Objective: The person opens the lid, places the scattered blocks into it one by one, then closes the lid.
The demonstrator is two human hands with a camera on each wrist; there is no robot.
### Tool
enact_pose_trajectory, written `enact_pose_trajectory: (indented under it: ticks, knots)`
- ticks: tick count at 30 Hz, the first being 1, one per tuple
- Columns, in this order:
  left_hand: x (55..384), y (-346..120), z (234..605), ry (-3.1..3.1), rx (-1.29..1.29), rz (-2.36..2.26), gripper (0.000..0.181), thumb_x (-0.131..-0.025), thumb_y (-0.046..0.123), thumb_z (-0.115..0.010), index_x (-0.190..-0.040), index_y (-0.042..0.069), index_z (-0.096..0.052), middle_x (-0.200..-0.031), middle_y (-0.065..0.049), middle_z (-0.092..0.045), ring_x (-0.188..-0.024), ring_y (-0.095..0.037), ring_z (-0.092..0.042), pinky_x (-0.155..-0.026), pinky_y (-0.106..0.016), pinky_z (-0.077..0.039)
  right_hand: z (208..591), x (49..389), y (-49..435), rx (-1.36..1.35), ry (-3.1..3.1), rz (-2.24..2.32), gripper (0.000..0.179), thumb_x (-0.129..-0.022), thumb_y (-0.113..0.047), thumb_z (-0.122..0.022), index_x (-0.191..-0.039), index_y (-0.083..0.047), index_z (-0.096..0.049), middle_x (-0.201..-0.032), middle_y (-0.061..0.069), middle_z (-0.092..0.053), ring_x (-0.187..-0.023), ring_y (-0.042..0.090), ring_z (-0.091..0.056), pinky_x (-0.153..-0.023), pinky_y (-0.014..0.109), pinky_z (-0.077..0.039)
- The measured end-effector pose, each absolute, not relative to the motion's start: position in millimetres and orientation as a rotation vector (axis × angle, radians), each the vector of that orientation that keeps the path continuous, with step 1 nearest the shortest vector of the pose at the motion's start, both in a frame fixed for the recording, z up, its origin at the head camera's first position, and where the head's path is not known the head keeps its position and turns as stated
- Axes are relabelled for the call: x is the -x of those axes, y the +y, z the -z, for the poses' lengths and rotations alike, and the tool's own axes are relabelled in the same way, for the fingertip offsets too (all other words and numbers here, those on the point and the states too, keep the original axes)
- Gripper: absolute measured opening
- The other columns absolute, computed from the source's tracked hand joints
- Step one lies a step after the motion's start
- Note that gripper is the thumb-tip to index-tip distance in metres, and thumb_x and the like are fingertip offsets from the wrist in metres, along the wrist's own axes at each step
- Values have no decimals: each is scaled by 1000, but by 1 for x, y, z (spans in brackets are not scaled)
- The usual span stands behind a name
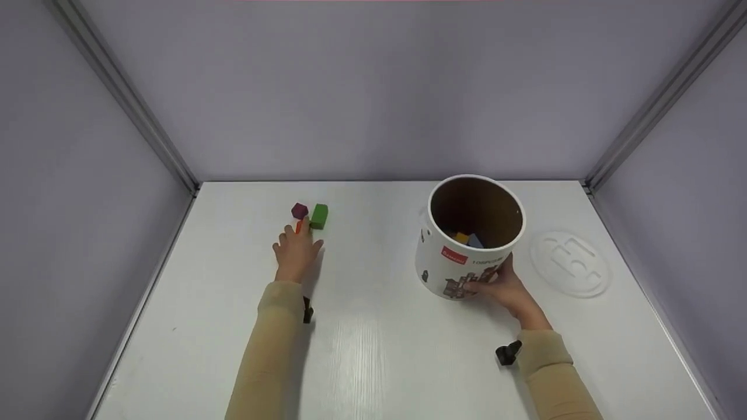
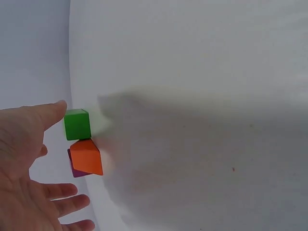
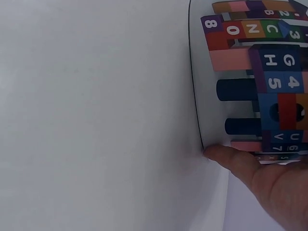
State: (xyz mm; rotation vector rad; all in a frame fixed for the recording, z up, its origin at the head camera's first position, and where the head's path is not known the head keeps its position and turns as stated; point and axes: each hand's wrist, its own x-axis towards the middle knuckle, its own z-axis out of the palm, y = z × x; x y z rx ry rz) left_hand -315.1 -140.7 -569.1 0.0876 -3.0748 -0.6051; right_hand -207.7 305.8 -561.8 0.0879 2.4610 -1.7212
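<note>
My left hand reaches over a small group of wooden blocks at the back left, its fingers spread and holding nothing. An orange block lies under the fingers, mostly covered by them in the head view. Beside it are a green block and a purple block; the left thumb tip is close to the green one in the left wrist view. On the right, my right hand grips the lower side of a white printed bucket, thumb across the front. A yellow block and a bluish block show inside.
A round translucent lid lies on the white table to the right of the bucket. Grey panels enclose the table at the back and on both sides.
</note>
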Motion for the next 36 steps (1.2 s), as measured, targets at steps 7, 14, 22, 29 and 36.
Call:
enact_pose_trajectory:
  ticks: [7,14,22,29,36]
  knots:
    - [310,-146,573,-3080,-92,633,56,-94,33,-67,-141,9,-49,-119,-29,-50,-107,-46,-51,-89,-62,-41,562,208,303,-70,2422,1786,118,-72,-17,-89,-149,-13,-1,-152,18,-25,-144,33,-17,-117,49,-12]
    - [309,-146,574,-3083,-121,696,59,-94,32,-66,-143,8,-42,-117,-27,-50,-107,-45,-52,-91,-61,-40,563,210,305,-79,2434,1760,119,-71,-20,-90,-149,-13,-1,-153,18,-25,-145,34,-16,-117,50,-11]
    - [316,-146,578,-3116,-106,680,62,-96,33,-63,-148,11,-38,-125,-28,-47,-111,-45,-50,-92,-62,-40,563,210,304,-66,2440,1771,118,-71,-19,-90,-149,-13,-1,-150,19,-27,-144,34,-18,-116,50,-13]
    - [315,-146,576,-3035,-97,733,43,-94,17,-64,-131,0,-49,-113,-25,-50,-103,-42,-54,-86,-56,-45,564,211,305,-55,2449,1779,119,-71,-19,-90,-149,-12,-2,-152,18,-25,-144,32,-18,-116,50,-12]
    - [309,-147,572,-2985,-77,668,24,-96,4,-56,-120,-1,-56,-104,-23,-55,-96,-42,-57,-81,-55,-47,552,206,301,-54,2424,1751,116,-73,-19,-88,-150,-12,-2,-152,16,-25,-144,35,-17,-115,53,-14]
